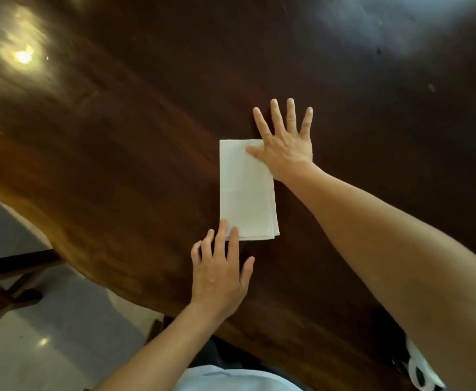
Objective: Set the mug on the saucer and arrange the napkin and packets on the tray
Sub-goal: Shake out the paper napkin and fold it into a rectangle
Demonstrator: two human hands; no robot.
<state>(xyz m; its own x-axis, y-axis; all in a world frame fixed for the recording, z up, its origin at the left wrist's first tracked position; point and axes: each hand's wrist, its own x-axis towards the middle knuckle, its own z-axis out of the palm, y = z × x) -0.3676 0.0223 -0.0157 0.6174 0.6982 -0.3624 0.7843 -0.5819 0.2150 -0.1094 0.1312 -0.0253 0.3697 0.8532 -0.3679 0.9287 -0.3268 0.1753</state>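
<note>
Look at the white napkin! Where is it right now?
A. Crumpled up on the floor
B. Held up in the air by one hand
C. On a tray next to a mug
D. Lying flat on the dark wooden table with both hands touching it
D: the folded napkin lies flat on the wooden table, with the left hand at its near corner and the right hand at its far corner; no tray or mug shows.

One folded white napkin (246, 190) at the middle of one dark wooden table (118, 136), two open hands, left hand (219, 275) at napkin's near corner, right hand (284, 145) at its far corner
</note>
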